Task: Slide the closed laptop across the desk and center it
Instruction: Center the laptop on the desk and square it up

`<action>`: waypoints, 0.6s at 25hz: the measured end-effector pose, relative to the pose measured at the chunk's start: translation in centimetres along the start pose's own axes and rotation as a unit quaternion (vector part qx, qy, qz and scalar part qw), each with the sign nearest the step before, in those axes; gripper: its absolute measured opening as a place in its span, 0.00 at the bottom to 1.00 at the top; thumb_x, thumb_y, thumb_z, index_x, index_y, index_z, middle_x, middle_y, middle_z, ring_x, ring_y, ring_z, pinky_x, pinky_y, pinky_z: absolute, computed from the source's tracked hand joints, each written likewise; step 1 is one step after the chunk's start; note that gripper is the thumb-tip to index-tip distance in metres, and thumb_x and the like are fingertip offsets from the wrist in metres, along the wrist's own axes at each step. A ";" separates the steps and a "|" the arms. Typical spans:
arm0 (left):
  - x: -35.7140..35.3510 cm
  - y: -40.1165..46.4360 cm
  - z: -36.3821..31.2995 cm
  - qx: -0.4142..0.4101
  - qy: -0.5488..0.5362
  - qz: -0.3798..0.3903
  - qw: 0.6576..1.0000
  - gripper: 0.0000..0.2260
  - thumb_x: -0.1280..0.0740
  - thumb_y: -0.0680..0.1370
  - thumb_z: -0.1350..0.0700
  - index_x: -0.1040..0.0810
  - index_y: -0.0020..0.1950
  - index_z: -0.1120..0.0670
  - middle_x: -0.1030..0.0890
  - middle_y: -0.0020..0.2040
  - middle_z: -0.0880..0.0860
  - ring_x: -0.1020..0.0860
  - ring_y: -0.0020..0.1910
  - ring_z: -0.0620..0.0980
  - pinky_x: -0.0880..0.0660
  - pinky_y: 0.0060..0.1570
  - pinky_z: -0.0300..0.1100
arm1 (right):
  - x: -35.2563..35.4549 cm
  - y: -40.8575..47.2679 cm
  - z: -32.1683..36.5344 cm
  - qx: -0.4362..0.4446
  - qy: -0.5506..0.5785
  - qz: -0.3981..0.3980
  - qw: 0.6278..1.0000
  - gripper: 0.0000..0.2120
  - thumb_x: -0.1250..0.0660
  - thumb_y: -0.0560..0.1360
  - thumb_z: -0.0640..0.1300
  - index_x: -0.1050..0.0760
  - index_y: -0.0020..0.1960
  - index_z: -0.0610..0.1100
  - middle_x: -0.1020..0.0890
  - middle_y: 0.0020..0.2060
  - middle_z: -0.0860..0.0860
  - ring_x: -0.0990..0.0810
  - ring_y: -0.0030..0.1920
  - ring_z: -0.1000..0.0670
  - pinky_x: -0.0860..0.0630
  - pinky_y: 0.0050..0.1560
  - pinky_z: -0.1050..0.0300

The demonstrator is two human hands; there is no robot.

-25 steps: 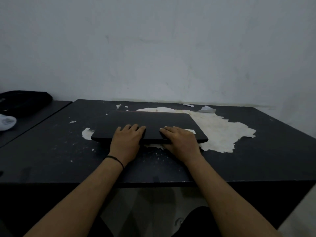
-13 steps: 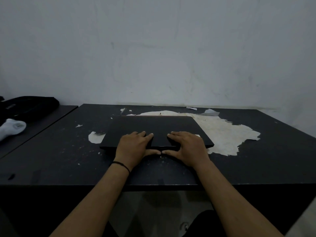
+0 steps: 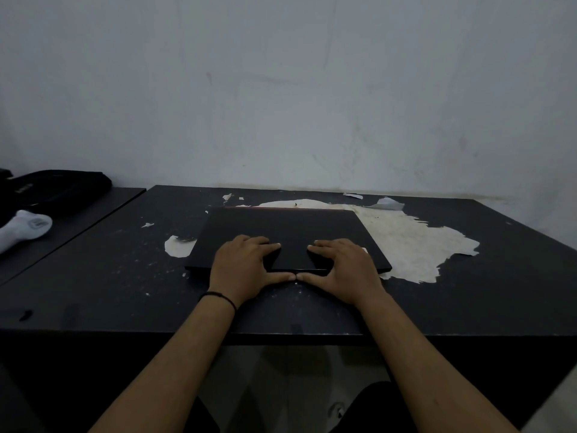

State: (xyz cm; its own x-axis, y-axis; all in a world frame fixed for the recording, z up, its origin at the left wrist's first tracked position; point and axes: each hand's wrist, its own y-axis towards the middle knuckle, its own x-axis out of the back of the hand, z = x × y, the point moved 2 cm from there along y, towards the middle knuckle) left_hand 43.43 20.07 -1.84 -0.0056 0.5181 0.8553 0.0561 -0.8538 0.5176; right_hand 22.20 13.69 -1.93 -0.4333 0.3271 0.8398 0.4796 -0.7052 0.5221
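Head view: both hands rest flat on a closed black laptop (image 3: 281, 232) lying on a dark desk (image 3: 93, 276).

Left hand (image 3: 242, 264) and right hand (image 3: 346, 267) lie palm-down on the laptop's near edge, fingers spread on the lid, thumbs along the front edge with tips meeting; neither hand curls around anything. The laptop sits near the desk's middle, partly covering a pale peeled patch (image 3: 415, 245) that spreads to its right. A white sock (image 3: 25, 228) lies far left on the neighbouring surface.
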 end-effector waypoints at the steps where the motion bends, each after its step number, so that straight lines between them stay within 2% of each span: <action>1: 0.0 -0.1 0.0 0.003 -0.005 -0.003 1.000 0.43 0.47 0.62 0.17 0.21 0.66 0.40 0.20 0.65 0.41 0.24 0.64 0.47 0.25 0.57 0.46 | -0.1 -0.1 0.1 -0.003 0.003 -0.003 1.000 0.37 0.38 0.66 0.77 0.21 0.65 0.56 0.20 0.65 0.59 0.26 0.65 0.55 0.35 0.62 0.61; 4: 0.2 -0.3 0.1 0.031 -0.073 -0.031 0.996 0.39 0.49 0.69 0.19 0.16 0.59 0.44 0.17 0.59 0.43 0.22 0.59 0.48 0.23 0.55 0.47 | -0.2 0.0 -0.1 -0.037 0.031 -0.024 0.999 0.33 0.42 0.71 0.74 0.20 0.64 0.53 0.19 0.64 0.56 0.25 0.65 0.54 0.34 0.61 0.60; 7: 0.4 -0.5 0.9 0.108 -0.079 -0.066 0.989 0.27 0.47 0.77 0.31 0.16 0.53 0.47 0.16 0.52 0.48 0.22 0.54 0.52 0.25 0.53 0.48 | -0.1 0.1 -0.8 -0.113 0.008 -0.051 0.992 0.29 0.40 0.75 0.68 0.20 0.64 0.50 0.19 0.65 0.50 0.25 0.66 0.48 0.30 0.66 0.51; 9: 0.3 -0.7 1.6 0.206 -0.045 -0.057 0.976 0.20 0.41 0.77 0.38 0.17 0.56 0.48 0.19 0.58 0.53 0.25 0.59 0.57 0.29 0.59 0.51 | 0.0 -0.1 -1.3 -0.204 -0.033 -0.037 0.978 0.33 0.42 0.73 0.70 0.23 0.67 0.49 0.23 0.68 0.46 0.27 0.68 0.43 0.32 0.68 0.44; 10: 0.3 -0.9 1.9 0.256 -0.035 -0.042 0.965 0.20 0.40 0.76 0.39 0.19 0.58 0.49 0.21 0.61 0.56 0.28 0.62 0.60 0.33 0.63 0.54 | 0.0 -0.4 -1.4 -0.253 -0.050 -0.016 0.966 0.38 0.45 0.71 0.72 0.26 0.70 0.49 0.26 0.70 0.43 0.30 0.69 0.40 0.33 0.68 0.41; 13: 0.5 -1.3 2.1 0.349 -0.049 0.011 0.936 0.27 0.41 0.74 0.36 0.24 0.66 0.50 0.30 0.70 0.63 0.34 0.68 0.66 0.38 0.68 0.60 | 0.1 -1.2 -1.6 -0.353 -0.040 0.032 0.934 0.49 0.50 0.66 0.79 0.36 0.76 0.48 0.34 0.74 0.39 0.33 0.70 0.35 0.35 0.68 0.38; 15: 0.5 -1.4 2.1 0.373 -0.069 0.035 0.924 0.31 0.42 0.74 0.34 0.28 0.70 0.51 0.33 0.72 0.65 0.34 0.69 0.67 0.39 0.69 0.61 | 0.4 -1.6 -1.6 -0.373 -0.013 0.032 0.927 0.52 0.48 0.64 0.82 0.38 0.77 0.49 0.33 0.72 0.38 0.33 0.69 0.35 0.35 0.69 0.39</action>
State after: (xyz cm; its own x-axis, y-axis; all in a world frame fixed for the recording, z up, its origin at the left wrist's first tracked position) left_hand 45.47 21.65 -2.21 0.1485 0.5092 0.8478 0.7255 -0.6387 0.2565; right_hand 20.06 13.93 -2.68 -0.3986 0.2783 0.8739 -0.1613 -0.9593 0.2319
